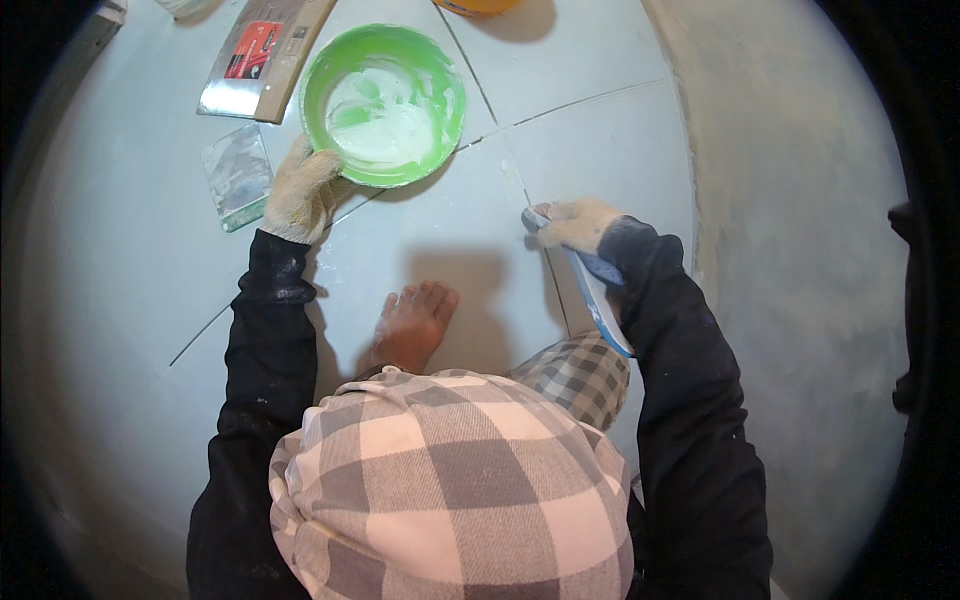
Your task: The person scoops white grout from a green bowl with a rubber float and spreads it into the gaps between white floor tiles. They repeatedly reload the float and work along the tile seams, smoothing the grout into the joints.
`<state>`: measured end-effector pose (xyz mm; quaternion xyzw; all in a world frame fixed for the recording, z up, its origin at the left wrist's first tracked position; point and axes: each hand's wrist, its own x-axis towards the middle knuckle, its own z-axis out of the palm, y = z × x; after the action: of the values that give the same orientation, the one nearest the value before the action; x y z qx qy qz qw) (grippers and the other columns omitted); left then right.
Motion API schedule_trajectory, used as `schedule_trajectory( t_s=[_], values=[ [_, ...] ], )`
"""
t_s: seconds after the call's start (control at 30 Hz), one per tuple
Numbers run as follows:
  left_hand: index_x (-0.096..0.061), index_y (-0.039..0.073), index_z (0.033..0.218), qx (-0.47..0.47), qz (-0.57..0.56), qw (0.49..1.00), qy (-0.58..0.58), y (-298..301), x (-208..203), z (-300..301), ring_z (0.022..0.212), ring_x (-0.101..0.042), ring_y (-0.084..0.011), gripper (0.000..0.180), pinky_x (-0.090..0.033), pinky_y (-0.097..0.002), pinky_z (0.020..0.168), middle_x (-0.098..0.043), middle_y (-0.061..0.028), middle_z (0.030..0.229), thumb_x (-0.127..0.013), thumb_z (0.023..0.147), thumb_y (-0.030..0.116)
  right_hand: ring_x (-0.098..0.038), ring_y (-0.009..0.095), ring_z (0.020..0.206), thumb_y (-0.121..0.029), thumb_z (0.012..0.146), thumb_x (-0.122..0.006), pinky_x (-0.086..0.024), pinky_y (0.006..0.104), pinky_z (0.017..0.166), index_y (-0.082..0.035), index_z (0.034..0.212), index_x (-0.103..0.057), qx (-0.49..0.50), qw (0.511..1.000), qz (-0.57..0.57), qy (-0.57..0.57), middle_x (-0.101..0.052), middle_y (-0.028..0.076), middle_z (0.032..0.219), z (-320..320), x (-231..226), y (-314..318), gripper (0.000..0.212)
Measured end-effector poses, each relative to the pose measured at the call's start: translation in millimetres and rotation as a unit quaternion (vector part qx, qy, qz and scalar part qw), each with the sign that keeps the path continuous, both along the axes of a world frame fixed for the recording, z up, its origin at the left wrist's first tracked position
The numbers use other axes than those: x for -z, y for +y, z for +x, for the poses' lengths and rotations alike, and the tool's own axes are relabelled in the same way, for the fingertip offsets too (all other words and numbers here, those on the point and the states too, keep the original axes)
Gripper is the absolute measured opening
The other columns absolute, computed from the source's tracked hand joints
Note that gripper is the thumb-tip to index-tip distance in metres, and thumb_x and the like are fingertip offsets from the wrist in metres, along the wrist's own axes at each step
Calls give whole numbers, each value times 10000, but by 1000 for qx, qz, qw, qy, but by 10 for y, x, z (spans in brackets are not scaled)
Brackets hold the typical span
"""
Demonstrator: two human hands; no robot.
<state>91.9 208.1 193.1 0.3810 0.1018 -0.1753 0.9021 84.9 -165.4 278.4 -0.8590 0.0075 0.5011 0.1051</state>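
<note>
My left hand (303, 192), in a cream knit glove, grips the near left rim of a green bowl (453, 105). White paste (385, 115) lies in the bowl and is smeared up its inner wall. Over on the right, my gloved right hand (580, 224) is closed around one end of a blue and white flip-flop (597, 298), which is tilted on its edge. The hand and sleeve hide part of the flip-flop. Beside my left hand lies a flat scraper (240, 175) with a green edge, its blade smeared.
A wide metal blade (255, 60) with a red label lies left of the bowl. At the top edge an orange round container (480, 5) is partly cut off. My bare foot (413, 328) rests on pale floor tiles (590, 130). A grey wall (800, 250) runs along the right.
</note>
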Motion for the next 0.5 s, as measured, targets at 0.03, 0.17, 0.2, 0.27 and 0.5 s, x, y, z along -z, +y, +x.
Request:
schedule_trajectory(
  t_s=[0.03,0.17,0.2,0.27,0.5],
  values=[
    [-365,-28,1481,-2,-6,1000,-6,-4,4,-2,1167,-648,-275,620,-561,-480,997,-580,-187,1355,-643,949,129,-647,351,1089,-452,925,-547,-502,466,954,-164,1278,-635,51,997,58,-21,-648,198,1079,-41,80,-94,464],
    [-360,-28,1484,-1,23,1000,5,2,23,-3,1158,-650,-268,627,-555,-481,1003,-582,-183,1354,-639,949,141,-639,414,1046,-510,979,-445,-493,489,945,-101,1280,-604,18,978,96,-182,-597,237,1269,-213,331,20,532],
    [-364,-28,1483,3,9,1000,0,4,31,2,1158,-650,-268,623,-554,-479,1004,-583,-183,1354,-638,949,143,-642,419,1049,-516,978,-446,-498,490,947,-110,1328,-579,-13,973,23,-229,-557,240,1347,-295,404,210,553],
    [-372,-26,1480,1,-4,1000,9,21,51,4,1157,-649,-269,616,-551,-477,1006,-585,-184,1354,-634,950,147,-628,414,1127,-527,965,-472,-497,478,1000,-155,1532,-401,133,945,-137,-267,-368,229,1563,-495,455,633,681],
    [-405,-16,1466,-4,1,1000,-4,40,96,-18,1166,-645,-272,578,-550,-474,1006,-596,-176,1342,-625,958,151,-628,314,1199,-417,872,-603,-481,435,1055,-210,1358,-590,-77,980,-138,120,-560,105,1423,-184,-336,483,529]
  ],
)
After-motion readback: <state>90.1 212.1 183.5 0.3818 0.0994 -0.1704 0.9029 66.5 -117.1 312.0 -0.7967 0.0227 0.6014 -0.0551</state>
